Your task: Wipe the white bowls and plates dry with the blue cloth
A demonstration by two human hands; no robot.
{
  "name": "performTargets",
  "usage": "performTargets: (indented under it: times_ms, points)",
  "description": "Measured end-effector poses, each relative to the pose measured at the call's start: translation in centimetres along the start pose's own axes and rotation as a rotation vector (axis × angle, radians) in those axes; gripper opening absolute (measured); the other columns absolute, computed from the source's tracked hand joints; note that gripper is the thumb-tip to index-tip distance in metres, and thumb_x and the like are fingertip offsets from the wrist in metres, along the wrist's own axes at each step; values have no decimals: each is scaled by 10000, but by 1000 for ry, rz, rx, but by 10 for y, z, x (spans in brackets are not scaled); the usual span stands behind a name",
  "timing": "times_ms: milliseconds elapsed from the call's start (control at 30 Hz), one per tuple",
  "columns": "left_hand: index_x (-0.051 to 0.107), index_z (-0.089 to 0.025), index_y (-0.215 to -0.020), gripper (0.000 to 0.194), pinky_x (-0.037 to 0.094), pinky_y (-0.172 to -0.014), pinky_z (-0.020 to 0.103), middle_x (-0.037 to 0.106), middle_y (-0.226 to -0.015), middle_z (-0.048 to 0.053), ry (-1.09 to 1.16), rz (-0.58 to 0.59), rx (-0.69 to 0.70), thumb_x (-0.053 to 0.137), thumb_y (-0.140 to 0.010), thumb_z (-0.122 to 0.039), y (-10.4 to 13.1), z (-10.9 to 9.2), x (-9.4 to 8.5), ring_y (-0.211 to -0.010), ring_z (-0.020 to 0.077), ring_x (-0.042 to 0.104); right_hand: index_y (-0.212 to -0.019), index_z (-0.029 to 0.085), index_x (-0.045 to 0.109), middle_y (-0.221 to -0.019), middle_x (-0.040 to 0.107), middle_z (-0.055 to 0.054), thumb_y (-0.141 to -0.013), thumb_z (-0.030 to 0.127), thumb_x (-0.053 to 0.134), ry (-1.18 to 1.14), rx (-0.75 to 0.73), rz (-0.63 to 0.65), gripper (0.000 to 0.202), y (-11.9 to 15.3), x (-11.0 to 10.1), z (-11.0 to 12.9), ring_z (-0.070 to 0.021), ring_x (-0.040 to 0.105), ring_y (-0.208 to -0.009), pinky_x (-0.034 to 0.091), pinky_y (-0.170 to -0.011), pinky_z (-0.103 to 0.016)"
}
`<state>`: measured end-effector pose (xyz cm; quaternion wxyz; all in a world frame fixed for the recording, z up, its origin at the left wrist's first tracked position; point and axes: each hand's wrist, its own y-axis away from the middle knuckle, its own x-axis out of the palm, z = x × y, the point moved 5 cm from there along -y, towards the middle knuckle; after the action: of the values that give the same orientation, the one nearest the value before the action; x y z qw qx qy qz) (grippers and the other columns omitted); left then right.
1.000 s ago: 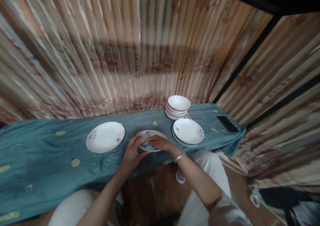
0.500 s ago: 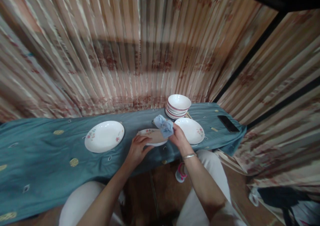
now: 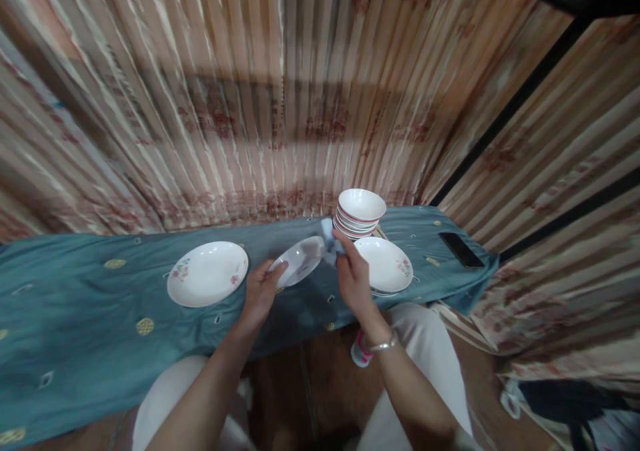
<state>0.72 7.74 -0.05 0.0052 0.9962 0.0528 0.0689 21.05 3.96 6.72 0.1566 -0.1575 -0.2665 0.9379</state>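
Note:
A white plate [image 3: 299, 264] is tilted up in front of me, its near left rim pinched by my left hand [image 3: 261, 290]. My right hand [image 3: 354, 274] is closed on a light blue cloth [image 3: 329, 241], which is at the plate's right rim. Motion blurs the cloth and plate a little. To the right of my right hand lies a stack of white oval plates [image 3: 384, 264] with a flower print. Another flowered oval plate [image 3: 209, 274] lies flat to the left of my left hand.
Stacked white bowls [image 3: 361, 211] with red rims stand at the back, near the curtain [image 3: 280, 104]. A black phone [image 3: 461, 250] lies at the right end of the teal tablecloth [image 3: 90, 324]. A pink and white shoe [image 3: 361, 351] shows below the table edge.
The plate has gone from nearly flat to tilted up, and my left hand now grips its left rim. My right hand has turned, bringing the cloth to the right rim.

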Motion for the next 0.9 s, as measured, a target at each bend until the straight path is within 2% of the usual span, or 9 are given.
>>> performTargets:
  times_ms: [67, 133, 200, 300, 400, 500, 633, 733, 900]
  points:
    - [723, -176, -735, 408, 438, -573, 258, 674, -648, -5, 120, 0, -11, 835, -604, -545, 0, 0, 1, -582, 146, 569, -1483, 190, 524, -1542, 520, -97, -930, 137, 425, 202, -241, 176, 565, 14, 32, 16, -220, 455, -1443, 380, -1211, -436]
    - [725, -185, -751, 357, 469, -605, 268, 698, -686, 2, 204, -17, 3, 841, -595, -484, 1, 0, 1, -619, 153, 594, -1521, 157, 467, -1592, 450, -125, -953, 123, 423, 369, -422, 333, 572, 28, 65, 24, -215, 337, -1518, 331, -1244, -432]
    - [721, -199, -746, 281, 500, -651, 291, 723, -730, 20, 242, -22, 7, 828, -595, -411, 1, 3, -2, -685, 178, 633, -1499, 113, 486, -1592, 443, -156, -977, 155, 441, 482, -489, 377, 525, 35, 89, 25, -248, 269, -1546, 283, -1258, -467]
    - [701, -210, -740, 198, 519, -735, 320, 735, -777, 41, 262, -5, -5, 781, -614, -340, -1, 10, -7, -793, 215, 671, -1481, 133, 502, -1592, 446, -154, -1000, 246, 495, 575, -469, 392, 495, 34, 109, 19, -274, 270, -1540, 195, -1266, -518]
    - [682, -219, -737, 156, 512, -767, 302, 714, -748, 17, 270, -41, 7, 748, -636, -317, -5, 15, -14, -788, 192, 655, -1465, 195, 520, -1571, 486, -124, -1012, 275, 502, 594, -444, 412, 460, 27, 116, 11, -259, 317, -1518, 121, -1269, -526]
    - [662, -221, -701, 162, 510, -743, 290, 684, -686, 0, 296, -82, -6, 760, -654, -341, -7, 16, -15, -738, 176, 633, -1459, 228, 526, -1550, 512, -111, -1016, 258, 480, 586, -410, 414, 446, 17, 118, 5, -262, 336, -1508, 104, -1264, -532]
    - [667, -209, -692, 262, 525, -729, 320, 653, -617, 7, 323, -61, -72, 808, -644, -424, -5, 12, -9, -764, 225, 670, -1468, 214, 506, -1529, 521, -130, -1016, 237, 451, 570, -336, 344, 456, 2, 114, -4, -271, 352, -1495, 125, -1251, -538]
    - [663, -215, -675, 254, 542, -782, 344, 656, -605, 9, 329, -85, -99, 820, -658, -413, -4, 10, -9, -809, 246, 691, -1461, 216, 499, -1508, 538, -124, -1032, 244, 414, 535, -304, 284, 439, -7, 109, -11, -244, 390, -1463, 140, -1246, -510]
    - [695, -200, -736, 244, 562, -817, 366, 709, -673, 26, 385, -62, -133, 832, -690, -396, -6, 16, -10, -905, 271, 710, -1441, 211, 508, -1477, 559, -132, -1052, 267, 359, 450, -201, 190, 421, -15, 104, -27, -235, 428, -1426, 207, -1221, -516]
